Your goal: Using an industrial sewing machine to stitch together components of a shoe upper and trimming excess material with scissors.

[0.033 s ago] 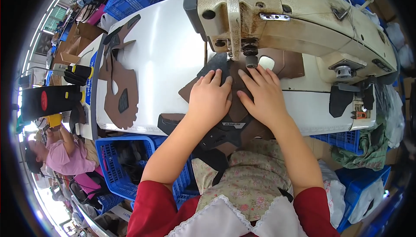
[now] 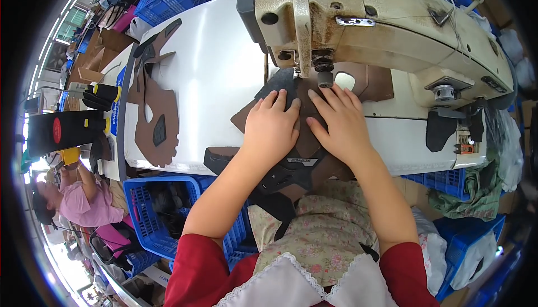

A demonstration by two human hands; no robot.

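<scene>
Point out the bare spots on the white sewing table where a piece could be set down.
The widest bare stretch of the white table lies between the brown cut pieces at its left edge and the sewing machine. A narrow strip runs right of the right hand, below the machine. It is crowded under the needle, where both the left hand and the right press the brown-and-black workpiece.

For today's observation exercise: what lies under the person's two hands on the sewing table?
Both the left hand and right hand press flat on layered brown and black cut pieces at the sewing machine. The parts beneath the palms are covered.
</scene>
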